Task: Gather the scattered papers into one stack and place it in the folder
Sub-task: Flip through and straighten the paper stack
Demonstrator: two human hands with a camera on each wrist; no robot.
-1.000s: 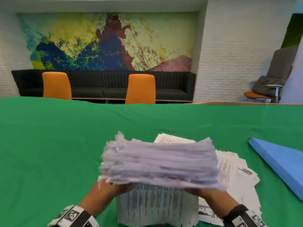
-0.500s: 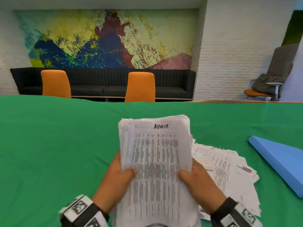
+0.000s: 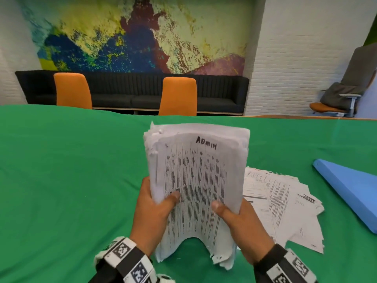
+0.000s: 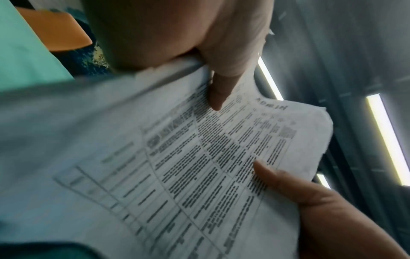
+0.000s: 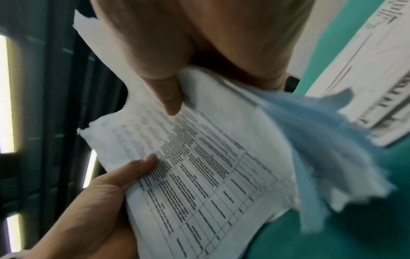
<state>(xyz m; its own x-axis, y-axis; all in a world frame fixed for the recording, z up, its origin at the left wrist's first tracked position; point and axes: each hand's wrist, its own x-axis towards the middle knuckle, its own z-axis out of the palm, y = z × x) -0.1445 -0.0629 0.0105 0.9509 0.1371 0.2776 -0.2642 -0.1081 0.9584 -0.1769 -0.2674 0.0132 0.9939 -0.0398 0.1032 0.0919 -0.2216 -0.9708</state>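
A thick stack of printed papers [image 3: 196,176] stands upright above the green table, its top sheet marked "ADMIN". My left hand [image 3: 155,207] grips its left edge, thumb on the front sheet. My right hand [image 3: 236,219] grips the right edge the same way. The stack's lower edge bows just above the cloth. The left wrist view shows the stack [image 4: 199,157] with both thumbs pressed on it, and so does the right wrist view of the stack [image 5: 199,166]. More loose papers [image 3: 281,201] lie spread on the table to the right. A closed blue folder [image 3: 350,190] lies further right.
The green cloth-covered table [image 3: 71,180] stretches wide to the left and behind the stack. Two orange chairs [image 3: 177,97] stand at its far edge before a black sofa. An office chair [image 3: 336,101] stands far right.
The stack has been turned from lying flat, edge toward me, to standing upright with its printed face toward me. Both hands moved to its sides, and it has been lowered toward the table.
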